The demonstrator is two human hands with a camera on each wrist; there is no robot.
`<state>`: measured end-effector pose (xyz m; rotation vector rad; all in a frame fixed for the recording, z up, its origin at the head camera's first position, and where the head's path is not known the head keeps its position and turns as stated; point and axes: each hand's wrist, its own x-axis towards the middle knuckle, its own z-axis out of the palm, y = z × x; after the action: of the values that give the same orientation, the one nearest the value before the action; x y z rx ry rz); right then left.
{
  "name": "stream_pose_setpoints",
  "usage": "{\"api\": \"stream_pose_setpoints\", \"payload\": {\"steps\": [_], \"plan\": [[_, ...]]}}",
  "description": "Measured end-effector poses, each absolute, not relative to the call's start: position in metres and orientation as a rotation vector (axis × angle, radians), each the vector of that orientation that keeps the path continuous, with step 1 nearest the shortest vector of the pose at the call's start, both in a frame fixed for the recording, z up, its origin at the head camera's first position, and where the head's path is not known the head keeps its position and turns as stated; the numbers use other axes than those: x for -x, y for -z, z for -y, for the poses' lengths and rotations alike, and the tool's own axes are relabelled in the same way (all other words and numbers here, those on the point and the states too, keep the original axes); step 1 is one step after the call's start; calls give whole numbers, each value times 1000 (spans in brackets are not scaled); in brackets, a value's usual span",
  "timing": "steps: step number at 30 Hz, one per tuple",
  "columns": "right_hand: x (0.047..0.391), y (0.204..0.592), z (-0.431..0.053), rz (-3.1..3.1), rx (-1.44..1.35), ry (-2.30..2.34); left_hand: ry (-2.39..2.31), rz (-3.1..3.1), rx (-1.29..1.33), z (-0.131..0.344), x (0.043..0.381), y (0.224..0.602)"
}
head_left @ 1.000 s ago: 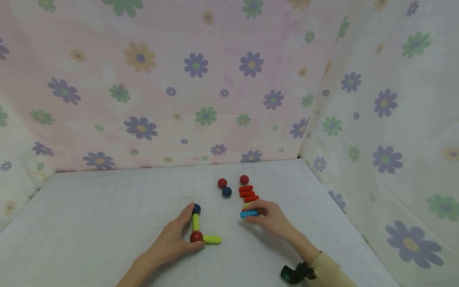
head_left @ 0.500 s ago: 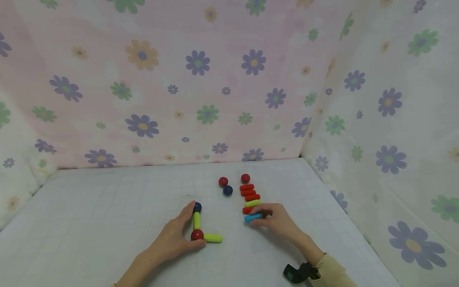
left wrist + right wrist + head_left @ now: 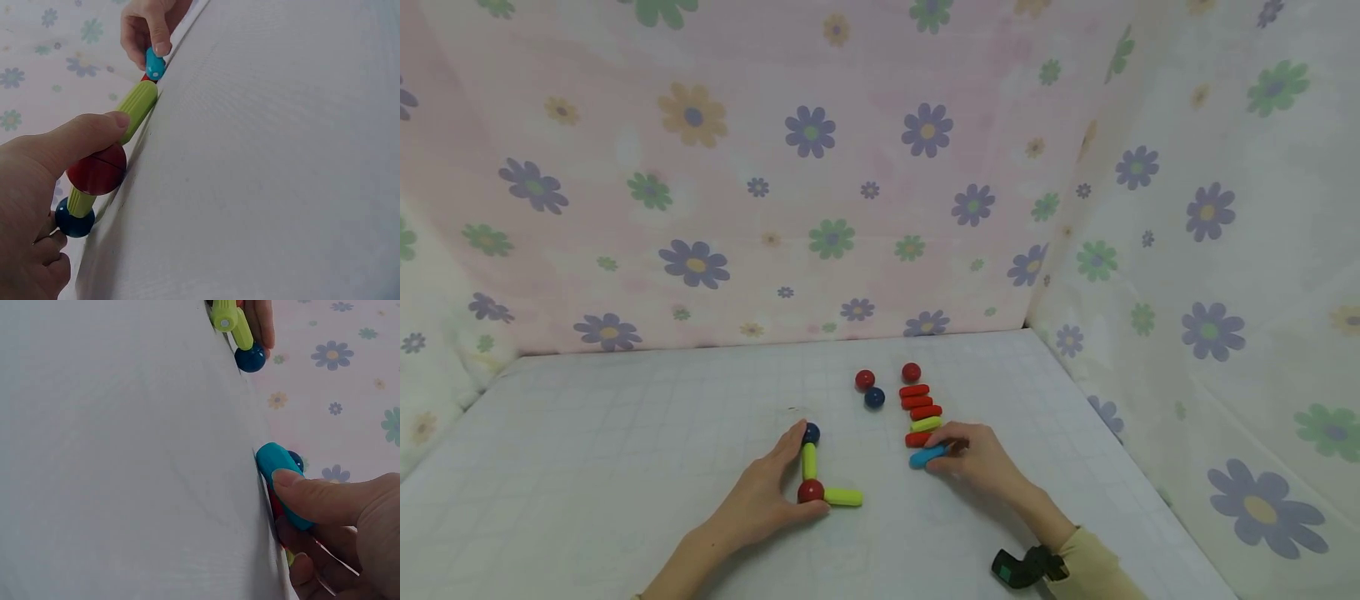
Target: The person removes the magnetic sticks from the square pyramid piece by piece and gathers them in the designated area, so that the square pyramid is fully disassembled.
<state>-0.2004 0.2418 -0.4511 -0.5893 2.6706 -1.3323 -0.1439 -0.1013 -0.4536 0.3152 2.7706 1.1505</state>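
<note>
In the head view my left hand (image 3: 756, 504) spans an L-shaped piece of building rods and balls, thumb at the red ball (image 3: 811, 491) and index finger at the dark blue ball (image 3: 811, 433). One lime green rod (image 3: 808, 461) joins these balls. Another lime green rod (image 3: 844, 497) sticks out rightward from the red ball. My right hand (image 3: 981, 458) pinches a light blue rod (image 3: 927, 456) between thumb and fingers, low over the table. In the right wrist view the thumb lies along this blue rod (image 3: 284, 481).
Beyond the right hand runs a row of red rods (image 3: 917, 402) with one lime green rod (image 3: 927, 424) among them. Two loose red balls (image 3: 865, 380) and a dark blue ball (image 3: 875, 398) lie farther back. Flowered cloth (image 3: 737, 208) hangs behind the white table (image 3: 625, 450).
My right hand has drawn the light blue rod slightly toward me and tilted it, uncovering the lime green and nearest red rods. The left hand keeps its place.
</note>
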Motion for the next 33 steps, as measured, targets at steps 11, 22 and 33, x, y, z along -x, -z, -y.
{"api": "stream_pose_setpoints", "payload": {"steps": [11, 22, 33], "plan": [[201, 460, -242, -2688, 625, 1312, -1152, -2784, -343, 102, 144, 455], [200, 456, -240, -2699, 632, 1304, -1151, -2791, -335, 102, 143, 455], [196, 443, -220, -2726, 824, 1446, -1149, -2797, -320, 103, 141, 455]]}}
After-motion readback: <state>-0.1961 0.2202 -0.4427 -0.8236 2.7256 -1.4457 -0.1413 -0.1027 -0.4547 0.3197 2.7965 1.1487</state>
